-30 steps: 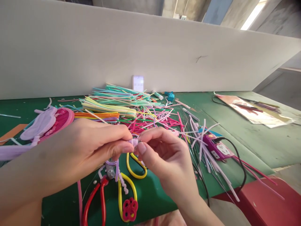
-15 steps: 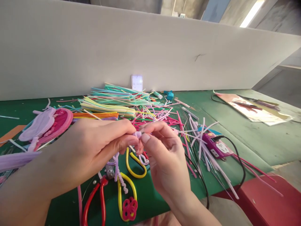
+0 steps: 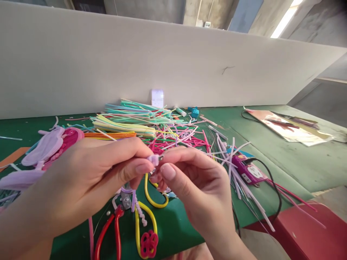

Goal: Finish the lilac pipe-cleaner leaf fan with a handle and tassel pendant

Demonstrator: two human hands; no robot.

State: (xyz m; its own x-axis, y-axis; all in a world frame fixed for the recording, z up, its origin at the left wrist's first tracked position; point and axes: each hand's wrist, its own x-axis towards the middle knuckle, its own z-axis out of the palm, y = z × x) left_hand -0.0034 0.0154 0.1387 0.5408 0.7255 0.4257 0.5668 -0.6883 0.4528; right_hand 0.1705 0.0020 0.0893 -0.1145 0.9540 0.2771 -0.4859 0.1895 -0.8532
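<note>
A small lilac pipe cleaner piece point(image 3: 154, 159) with a dark, thin tip pokes out between the thumb and forefinger of my left hand point(image 3: 105, 169), which is closed on it. Right beside that tip is my right hand point(image 3: 200, 187), its thumb and forefinger parted and its other fingers curled; whether the forefinger touches the tip I cannot tell. Below the hands lie red-handled pliers point(image 3: 118, 231), yellow-handled scissors point(image 3: 137, 231), a twisted lilac strand point(image 3: 141, 215) and a pink flower-shaped loop piece point(image 3: 149, 244).
Bundles of coloured pipe cleaners point(image 3: 124, 124) lie beyond the hands. Lilac and pink looped shapes point(image 3: 45, 146) are at the left. A purple power strip point(image 3: 249, 171) with a black cable is at the right, near a red stool point(image 3: 311, 231). A phone point(image 3: 157, 98) leans on the white partition point(image 3: 108, 61).
My right thumb and forefinger have parted from the lilac piece, and the right hand has shifted slightly right. My left hand still pinches it, a little lower and further left.
</note>
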